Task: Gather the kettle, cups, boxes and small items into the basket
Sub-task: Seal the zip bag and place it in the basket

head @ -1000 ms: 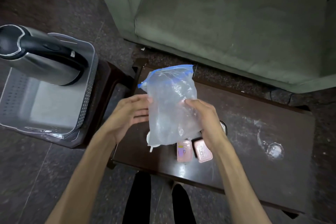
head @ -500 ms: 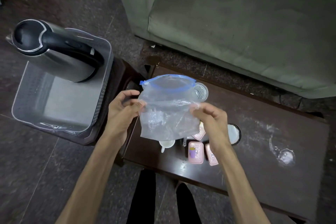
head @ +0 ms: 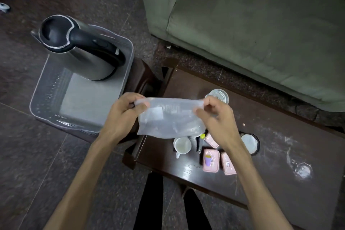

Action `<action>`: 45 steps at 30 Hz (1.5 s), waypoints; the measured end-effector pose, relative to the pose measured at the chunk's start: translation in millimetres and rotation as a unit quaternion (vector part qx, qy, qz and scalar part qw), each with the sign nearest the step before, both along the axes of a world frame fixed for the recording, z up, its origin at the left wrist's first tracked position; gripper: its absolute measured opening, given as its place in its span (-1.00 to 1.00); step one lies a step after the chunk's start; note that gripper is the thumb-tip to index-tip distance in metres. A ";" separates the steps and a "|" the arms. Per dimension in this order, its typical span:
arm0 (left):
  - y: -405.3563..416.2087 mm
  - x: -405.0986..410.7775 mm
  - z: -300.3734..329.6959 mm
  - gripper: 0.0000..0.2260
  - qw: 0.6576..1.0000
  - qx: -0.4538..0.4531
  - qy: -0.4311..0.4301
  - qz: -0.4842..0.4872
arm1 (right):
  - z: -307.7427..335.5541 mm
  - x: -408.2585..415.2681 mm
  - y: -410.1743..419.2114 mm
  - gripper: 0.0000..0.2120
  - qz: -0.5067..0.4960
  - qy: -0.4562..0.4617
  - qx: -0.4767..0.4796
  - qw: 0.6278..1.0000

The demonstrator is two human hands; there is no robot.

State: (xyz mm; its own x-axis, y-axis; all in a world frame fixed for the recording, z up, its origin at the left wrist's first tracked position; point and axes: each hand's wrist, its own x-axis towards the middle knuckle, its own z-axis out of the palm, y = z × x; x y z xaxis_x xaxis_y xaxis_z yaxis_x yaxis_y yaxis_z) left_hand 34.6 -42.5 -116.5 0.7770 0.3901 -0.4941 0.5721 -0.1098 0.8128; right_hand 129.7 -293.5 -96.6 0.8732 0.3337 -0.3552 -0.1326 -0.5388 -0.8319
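Note:
Both hands hold a clear plastic zip bag (head: 169,119) above the left end of the dark table (head: 270,164). My left hand (head: 125,114) pinches its left top corner, my right hand (head: 216,117) its right top corner. A steel kettle (head: 82,50) with a black lid and handle stands in the far part of the grey basket (head: 46,102) on a stool to the left. On the table lie a white cup (head: 182,145), three pink boxes (head: 211,160), a black and yellow small item (head: 200,143), a clear glass (head: 217,95) and a round white-topped item (head: 249,144).
A green sofa (head: 252,30) stands behind the table. The brown stool (head: 143,78) under the basket touches the table's left end. A crumpled clear wrapper (head: 303,170) lies on the table's right part. My legs (head: 173,207) show below, on dark stone floor.
The bag has been lowered and folded flatter, its blue zip edge no longer showing. Both hands shifted to its top corners. The camera view moved left and down.

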 end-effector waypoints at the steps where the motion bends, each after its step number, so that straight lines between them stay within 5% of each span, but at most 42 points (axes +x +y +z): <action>1: 4.9 -1.4 0.7 -0.85 0.999 -0.032 0.004 0.024 | -0.7 -0.2 10.2 -0.72 -0.007 0.040 0.034 0.999; 7: 45.1 -4.5 -1.1 -0.82 0.977 -0.099 0.020 0.189 | -19.0 -13.8 83.6 -0.93 -0.045 0.157 0.115 0.980; 13: 103.6 -26.0 4.7 -0.20 0.988 -0.077 0.093 0.101 | -33.4 -23.5 152.6 -0.91 -0.066 0.082 0.072 0.992; 18: 156.3 -37.4 -20.3 -0.43 0.984 0.024 0.031 0.173 | -36.2 -31.1 208.0 -0.94 -0.052 0.101 0.036 0.993; 25: 231.4 -57.8 -49.8 -0.28 0.983 0.092 0.109 0.114 | -54.9 -63.1 282.6 -0.89 0.064 0.133 -0.086 0.985; 28: 232.2 -61.2 -52.5 -0.22 0.962 0.233 0.139 0.039 | -70.0 -77.4 305.2 -0.79 0.060 0.162 -0.104 0.979; 32: 204.6 -67.1 -58.8 -0.43 0.911 0.401 0.086 -0.044 | -84.3 -91.6 317.8 -0.60 0.062 0.160 -0.162 0.972; 38: 161.9 -77.4 -75.6 -0.65 0.911 0.380 0.140 -0.077 | -87.1 -95.2 315.6 -0.36 0.128 0.082 -0.235 0.960; 41: 156.0 -78.7 -87.2 -0.58 0.887 0.404 0.188 -0.121 | -79.5 -93.6 305.1 -0.48 0.152 0.024 -0.231 0.961; 45: 155.0 -74.6 -96.1 -0.49 0.848 0.446 0.231 -0.168 | -71.3 -89.9 271.0 -0.88 0.150 -0.030 -0.153 0.976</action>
